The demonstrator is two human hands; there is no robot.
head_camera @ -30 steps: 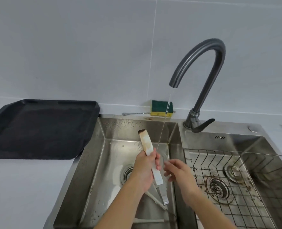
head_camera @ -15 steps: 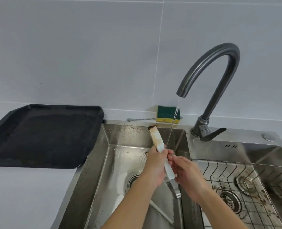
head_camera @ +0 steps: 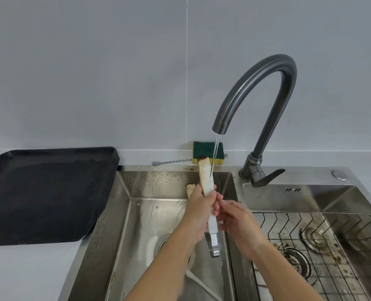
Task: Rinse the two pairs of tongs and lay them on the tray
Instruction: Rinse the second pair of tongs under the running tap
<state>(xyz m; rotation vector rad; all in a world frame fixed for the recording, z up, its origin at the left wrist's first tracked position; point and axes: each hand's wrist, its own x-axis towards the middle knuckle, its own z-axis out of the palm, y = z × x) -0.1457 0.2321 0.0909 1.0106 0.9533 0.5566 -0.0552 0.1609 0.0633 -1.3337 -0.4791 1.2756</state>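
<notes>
Left hand holding stained white tongs up under the running tap, over the left sink basin.

The left hand (head_camera: 198,213) is wrapping its curled fingers around the middle of the pair of white plastic tongs with a steel hinge end (head_camera: 206,179). The browned tips are pointing up above the knuckles, and the hinge is hanging below the palm. The thin stream of water (head_camera: 215,153) from the dark grey curved faucet (head_camera: 256,88) is striking the upper arm just above the fingers. The right hand (head_camera: 236,223) is reaching in with loosely straightened fingers, its tips lying against the tongs' lower white arm and gripping nothing. A second pair of white tongs (head_camera: 198,283) is lying on the floor of the stainless steel basin (head_camera: 136,213), partly hidden by the forearm. The black rectangular tray (head_camera: 45,192) is sitting on the counter, touching the basin's left edge.
</notes>
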